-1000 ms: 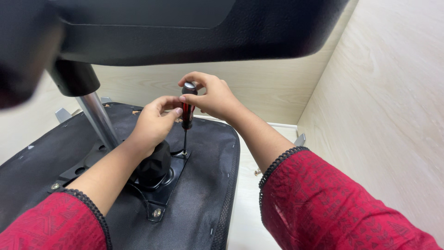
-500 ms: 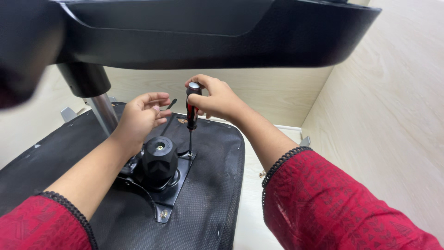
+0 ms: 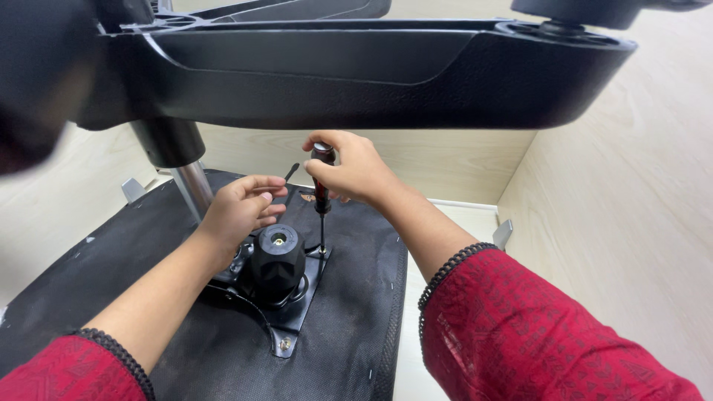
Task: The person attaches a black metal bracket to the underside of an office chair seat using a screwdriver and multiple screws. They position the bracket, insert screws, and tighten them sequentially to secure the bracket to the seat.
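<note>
**Screwdriver upright on the chair plate**

The right hand (image 3: 355, 167) is wrapped around the dark red handle of a screwdriver (image 3: 321, 194), fingers closed over its top end. The tool stands nearly vertical: its long axis runs straight up and down, handle uppermost, thin metal shaft pointing down, with the tip meeting the far right corner of the black metal mounting plate (image 3: 297, 315).

The left hand (image 3: 241, 209) hovers just left of the screwdriver, directly above the black knob-like cylinder (image 3: 277, 260) that rises from the middle of the plate. Its fingers are loosely curled and pinch a small dark rod-like piece (image 3: 291, 172), which slants up and to the right toward the screwdriver handle; what the piece is cannot be told.

The plate lies on the black fabric underside of a chair seat (image 3: 111, 267), towards the seat's right edge. A silvery metal column (image 3: 193, 189) rises from behind the left hand to a black chair base arm (image 3: 356, 74) that spans the top of the view. Pale wooden panels (image 3: 624, 223) stand behind and to the right.
</note>
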